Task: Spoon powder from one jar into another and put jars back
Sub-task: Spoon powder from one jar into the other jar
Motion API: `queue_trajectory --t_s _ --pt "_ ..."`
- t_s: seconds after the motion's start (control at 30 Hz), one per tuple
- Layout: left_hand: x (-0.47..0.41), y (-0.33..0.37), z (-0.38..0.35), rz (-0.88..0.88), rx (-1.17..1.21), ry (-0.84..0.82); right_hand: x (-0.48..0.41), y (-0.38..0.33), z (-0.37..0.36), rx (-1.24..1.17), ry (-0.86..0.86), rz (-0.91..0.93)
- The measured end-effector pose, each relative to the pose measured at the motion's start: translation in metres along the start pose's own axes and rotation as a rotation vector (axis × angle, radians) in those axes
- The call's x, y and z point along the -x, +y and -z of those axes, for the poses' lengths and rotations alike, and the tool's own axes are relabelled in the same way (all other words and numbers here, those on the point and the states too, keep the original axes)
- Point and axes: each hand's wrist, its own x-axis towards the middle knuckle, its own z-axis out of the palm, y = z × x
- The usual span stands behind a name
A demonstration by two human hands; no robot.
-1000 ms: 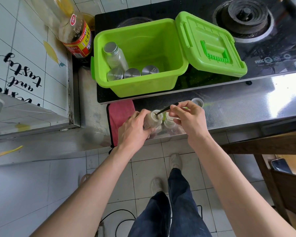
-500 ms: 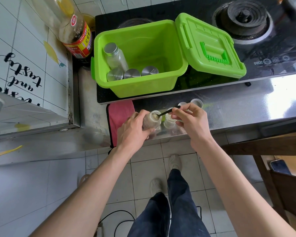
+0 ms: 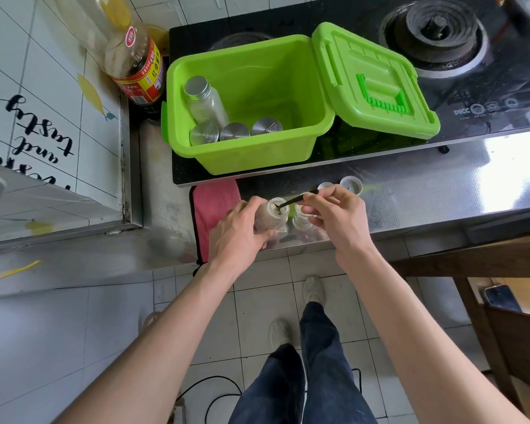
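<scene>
My left hand point(image 3: 237, 237) grips an open clear jar point(image 3: 271, 215) of pale powder, tilted, at the steel counter's front edge. My right hand point(image 3: 334, 217) pinches a thin black spoon point(image 3: 297, 199) whose tip is inside that jar's mouth. A second open jar point(image 3: 300, 217) stands right beside it, partly hidden by my right fingers. Two loose lids point(image 3: 351, 184) lie on the counter just behind my right hand.
A green plastic box point(image 3: 245, 154) with its lid point(image 3: 374, 84) hinged open sits on the black stove and holds several capped jars point(image 3: 204, 101). A sauce bottle point(image 3: 135, 68) stands at its left. A pink cloth point(image 3: 211, 203) lies left of my hands.
The spoon's tip stays in the left jar, dipping a little deeper. Both hands have barely shifted.
</scene>
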Motion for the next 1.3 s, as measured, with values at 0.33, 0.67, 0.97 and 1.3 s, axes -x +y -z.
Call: queue_trajectory --t_s 0.33,0.67,0.97,1.3 --pt "-0.001 -0.001 -0.002 -0.006 -0.012 0.001 -0.003 -0.002 0.005 -0.041 0.032 -0.045" --pt "-0.001 -0.002 -0.002 -0.015 -0.001 0.0 -0.004 -0.006 0.007 -0.051 0.048 -0.046" --pt "-0.001 -0.003 -0.003 -0.018 -0.01 0.01 -0.004 -0.008 0.017 -0.074 0.057 -0.026" --pt "-0.002 -0.005 -0.004 -0.018 -0.008 0.0 0.0 -0.021 0.033 -0.111 0.081 0.002"
